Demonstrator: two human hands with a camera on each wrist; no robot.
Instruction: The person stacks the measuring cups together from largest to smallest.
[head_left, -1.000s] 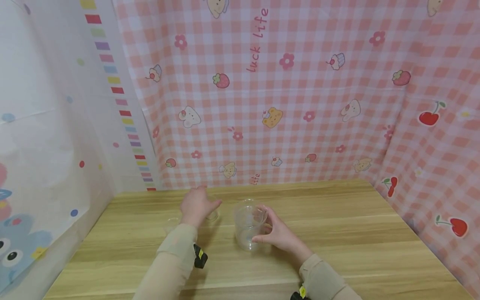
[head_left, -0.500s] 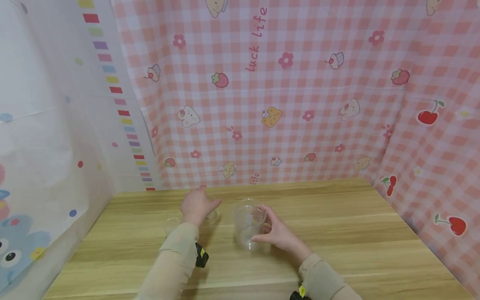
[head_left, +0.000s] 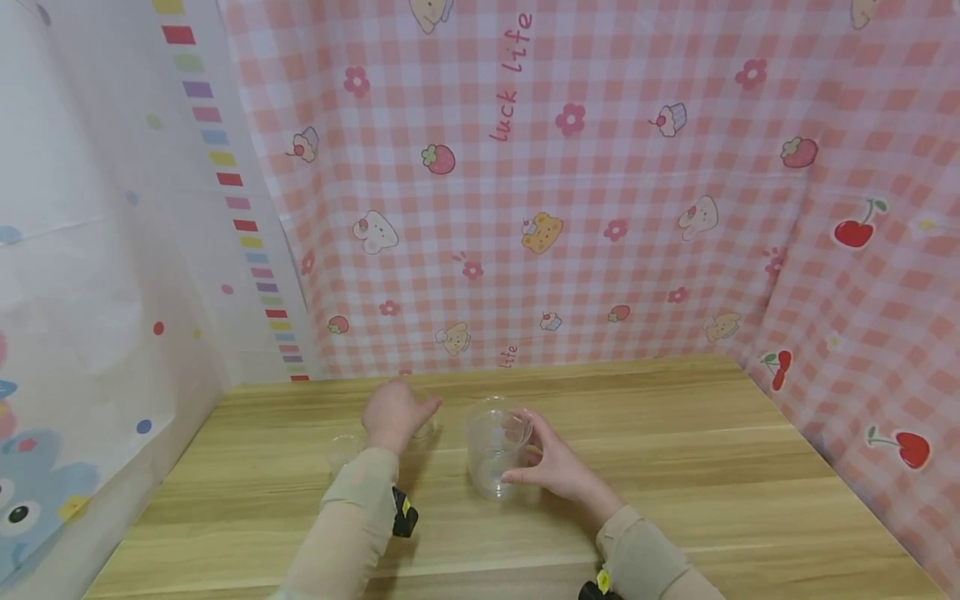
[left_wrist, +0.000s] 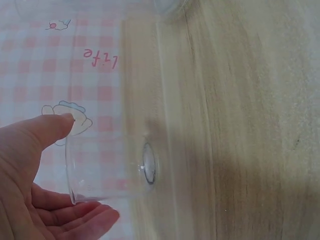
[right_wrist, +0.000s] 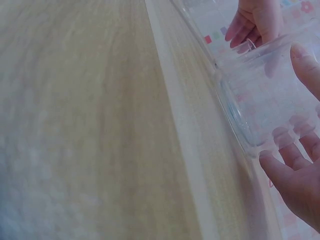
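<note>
In the head view my right hand (head_left: 551, 462) holds a large clear plastic cup (head_left: 487, 454) standing upright, thumb on the near side and fingers round its right side. The right wrist view shows that thumb and the fingertips against the see-through wall of the large cup (right_wrist: 260, 105). Further left, my left hand (head_left: 393, 417) is at a smaller clear cup (head_left: 424, 430), mostly hidden behind it. From the left wrist, thumb and fingers lie on opposite sides of the small cup (left_wrist: 107, 170) near its rim, and its base is on the table.
Another small clear cup (head_left: 343, 450) stands left of my left forearm, partly hidden by it. The wooden table (head_left: 675, 467) meets a pink checked cloth (head_left: 630, 275) at the back and right. A white patterned sheet (head_left: 180, 275) hangs on the left.
My left hand shifts very slightly, and less of the small cup beside its thumb shows. My right hand and the large cup keep their place. The head view drifts a little.
</note>
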